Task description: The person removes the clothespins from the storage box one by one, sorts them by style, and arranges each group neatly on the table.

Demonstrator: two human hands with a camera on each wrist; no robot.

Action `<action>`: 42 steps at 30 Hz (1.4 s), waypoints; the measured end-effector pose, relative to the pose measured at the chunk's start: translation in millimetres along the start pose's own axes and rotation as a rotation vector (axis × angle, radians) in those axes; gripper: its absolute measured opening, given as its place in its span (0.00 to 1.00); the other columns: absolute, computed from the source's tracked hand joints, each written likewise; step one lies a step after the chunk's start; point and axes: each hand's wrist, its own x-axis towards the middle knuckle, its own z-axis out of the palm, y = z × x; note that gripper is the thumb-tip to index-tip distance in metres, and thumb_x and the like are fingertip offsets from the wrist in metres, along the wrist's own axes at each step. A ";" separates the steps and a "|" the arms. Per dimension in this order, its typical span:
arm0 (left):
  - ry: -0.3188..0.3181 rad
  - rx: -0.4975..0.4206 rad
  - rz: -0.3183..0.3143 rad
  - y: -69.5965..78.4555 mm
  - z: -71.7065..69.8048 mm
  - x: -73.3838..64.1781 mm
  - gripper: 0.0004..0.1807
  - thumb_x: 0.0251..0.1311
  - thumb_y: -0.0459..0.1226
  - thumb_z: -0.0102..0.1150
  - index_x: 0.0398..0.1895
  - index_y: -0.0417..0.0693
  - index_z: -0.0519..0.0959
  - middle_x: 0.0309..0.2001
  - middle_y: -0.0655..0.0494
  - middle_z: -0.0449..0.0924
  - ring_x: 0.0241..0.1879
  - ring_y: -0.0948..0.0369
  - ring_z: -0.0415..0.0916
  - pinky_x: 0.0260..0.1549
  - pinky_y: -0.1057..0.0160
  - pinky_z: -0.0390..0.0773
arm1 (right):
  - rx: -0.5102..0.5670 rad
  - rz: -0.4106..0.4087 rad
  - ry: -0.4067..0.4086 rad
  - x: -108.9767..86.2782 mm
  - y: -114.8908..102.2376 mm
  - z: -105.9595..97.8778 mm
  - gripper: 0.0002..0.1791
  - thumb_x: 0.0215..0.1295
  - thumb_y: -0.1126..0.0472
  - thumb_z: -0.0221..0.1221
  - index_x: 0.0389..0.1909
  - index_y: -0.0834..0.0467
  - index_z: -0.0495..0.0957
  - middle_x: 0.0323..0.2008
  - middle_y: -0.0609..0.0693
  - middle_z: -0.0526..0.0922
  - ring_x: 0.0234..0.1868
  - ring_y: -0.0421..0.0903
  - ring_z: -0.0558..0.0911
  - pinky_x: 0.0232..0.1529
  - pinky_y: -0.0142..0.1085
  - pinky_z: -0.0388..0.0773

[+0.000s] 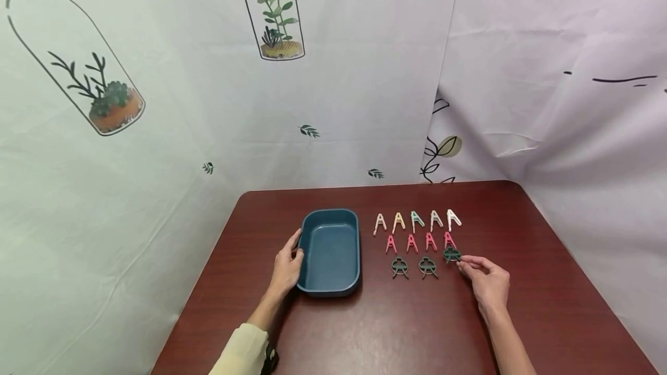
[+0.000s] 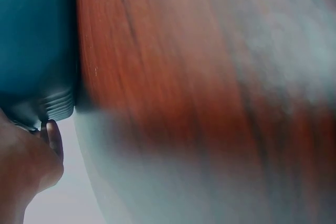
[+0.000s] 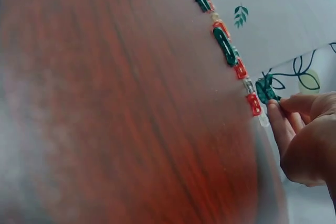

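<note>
A blue rectangular dish stands on the table, and my left hand holds its left side, thumb at the rim. In the left wrist view the fingers of that left hand meet the wall of the dish. My right hand pinches a dark green clip between thumb and fingertips. The right wrist view shows this green clip raised above the tabletop. Two more green clips, one on the left and one beside it, lie in the front row.
Behind the green clips is a row of pink clothespins. Farther back lies a row of pale clothespins, with a yellow one and a teal one among them. The brown table meets a printed cloth backdrop.
</note>
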 end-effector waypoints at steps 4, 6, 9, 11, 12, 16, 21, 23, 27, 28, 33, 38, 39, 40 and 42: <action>-0.006 -0.003 -0.005 0.9 -0.4 -0.6 0.32 0.76 0.26 0.49 0.82 0.45 0.66 0.75 0.40 0.71 0.62 0.41 0.79 0.55 0.42 0.76 | 0.012 0.034 -0.033 -2.4 1.2 -2.6 0.12 0.63 0.74 0.71 0.46 0.75 0.87 0.26 0.47 0.90 0.28 0.33 0.88 0.34 0.25 0.82; -0.007 -0.003 -0.007 0.8 -0.3 -0.6 0.32 0.76 0.26 0.49 0.82 0.46 0.66 0.75 0.40 0.71 0.62 0.41 0.79 0.56 0.41 0.76 | 0.010 0.041 -0.049 -3.5 1.5 -4.0 0.12 0.63 0.75 0.70 0.46 0.75 0.86 0.26 0.48 0.90 0.29 0.33 0.88 0.34 0.25 0.82; -0.007 -0.006 -0.003 0.5 -0.2 -0.4 0.32 0.76 0.26 0.49 0.82 0.45 0.65 0.75 0.40 0.70 0.62 0.41 0.79 0.56 0.41 0.77 | -0.039 0.039 -0.065 -4.6 1.8 -5.9 0.12 0.63 0.74 0.71 0.46 0.75 0.87 0.27 0.50 0.91 0.29 0.32 0.88 0.33 0.25 0.82; -0.006 -0.006 0.001 0.3 0.0 0.0 0.32 0.75 0.26 0.49 0.82 0.45 0.66 0.75 0.40 0.70 0.62 0.41 0.79 0.56 0.41 0.77 | -0.106 0.033 -0.067 -5.1 1.7 -7.3 0.12 0.63 0.73 0.72 0.46 0.73 0.88 0.29 0.51 0.91 0.29 0.31 0.87 0.33 0.25 0.81; -0.006 -0.006 0.003 0.2 0.1 0.2 0.32 0.75 0.26 0.49 0.82 0.44 0.66 0.75 0.39 0.71 0.62 0.41 0.79 0.56 0.41 0.77 | -0.152 0.024 -0.065 -5.2 1.7 -8.1 0.12 0.63 0.71 0.72 0.46 0.72 0.88 0.29 0.51 0.91 0.29 0.31 0.86 0.33 0.24 0.79; -0.004 -0.006 0.006 -0.5 0.2 0.5 0.32 0.75 0.25 0.49 0.81 0.44 0.66 0.75 0.39 0.71 0.62 0.41 0.79 0.56 0.41 0.76 | -0.332 -0.038 -0.064 -3.9 2.0 -11.0 0.09 0.63 0.67 0.73 0.43 0.65 0.91 0.31 0.53 0.92 0.29 0.28 0.83 0.37 0.24 0.72; -0.005 -0.003 0.010 -0.9 0.0 0.7 0.32 0.75 0.25 0.49 0.81 0.43 0.66 0.75 0.40 0.71 0.62 0.42 0.79 0.54 0.43 0.77 | -0.457 -0.152 -0.073 -2.3 2.2 -13.2 0.06 0.62 0.66 0.74 0.39 0.62 0.92 0.31 0.54 0.92 0.27 0.26 0.81 0.44 0.32 0.66; -0.006 -0.004 0.011 -1.1 0.1 0.6 0.32 0.75 0.25 0.49 0.81 0.43 0.66 0.75 0.40 0.70 0.62 0.42 0.79 0.53 0.43 0.77 | -0.483 -0.182 -0.078 -2.4 2.7 -13.8 0.05 0.61 0.66 0.75 0.38 0.62 0.92 0.31 0.54 0.92 0.27 0.27 0.81 0.44 0.32 0.66; -0.006 -0.009 0.010 -1.3 0.2 0.2 0.32 0.75 0.25 0.49 0.81 0.44 0.66 0.75 0.40 0.71 0.62 0.42 0.79 0.54 0.43 0.77 | -0.522 -0.197 -0.085 -4.0 3.1 -14.3 0.04 0.61 0.67 0.74 0.37 0.61 0.92 0.30 0.53 0.92 0.27 0.29 0.81 0.40 0.28 0.65; -0.006 -0.009 0.010 -1.4 0.1 0.3 0.32 0.75 0.25 0.49 0.81 0.44 0.66 0.75 0.40 0.71 0.61 0.42 0.79 0.54 0.43 0.77 | -0.529 -0.197 -0.089 -4.6 2.5 -14.4 0.04 0.61 0.67 0.74 0.37 0.61 0.92 0.30 0.52 0.92 0.27 0.30 0.82 0.39 0.27 0.65; -0.007 -0.002 0.012 -2.3 0.0 0.4 0.32 0.75 0.25 0.49 0.81 0.44 0.66 0.75 0.40 0.71 0.61 0.42 0.80 0.55 0.42 0.77 | -0.533 -0.188 -0.113 -5.8 -0.5 -14.3 0.04 0.62 0.67 0.74 0.37 0.62 0.92 0.30 0.53 0.91 0.26 0.32 0.82 0.36 0.26 0.65; -0.005 -0.002 0.013 -3.6 -0.2 0.7 0.32 0.75 0.25 0.49 0.81 0.45 0.66 0.75 0.40 0.71 0.61 0.42 0.80 0.55 0.42 0.77 | -0.553 -0.183 -0.118 -6.3 -2.6 -13.9 0.04 0.63 0.67 0.73 0.37 0.62 0.91 0.30 0.53 0.91 0.27 0.34 0.82 0.37 0.29 0.67; -0.004 -0.005 0.014 -3.9 -0.2 0.8 0.32 0.75 0.25 0.50 0.81 0.45 0.66 0.75 0.40 0.71 0.61 0.43 0.80 0.55 0.42 0.77 | -0.555 -0.185 -0.117 -6.2 -2.7 -13.8 0.04 0.63 0.67 0.73 0.37 0.62 0.91 0.30 0.53 0.91 0.27 0.35 0.83 0.37 0.29 0.67; -0.003 -0.006 0.015 -4.0 -0.2 0.9 0.32 0.75 0.25 0.50 0.81 0.45 0.66 0.75 0.40 0.71 0.61 0.42 0.80 0.55 0.42 0.77 | -0.558 -0.186 -0.115 -6.0 -2.2 -13.7 0.04 0.62 0.67 0.73 0.37 0.62 0.91 0.30 0.53 0.91 0.27 0.35 0.82 0.37 0.29 0.67; -0.001 -0.009 0.017 -4.0 -0.1 1.3 0.33 0.74 0.25 0.50 0.81 0.45 0.67 0.75 0.40 0.71 0.62 0.42 0.79 0.56 0.42 0.77 | -0.564 -0.190 -0.111 -5.7 -1.8 -13.5 0.04 0.62 0.67 0.73 0.36 0.62 0.91 0.29 0.52 0.91 0.27 0.35 0.82 0.36 0.30 0.67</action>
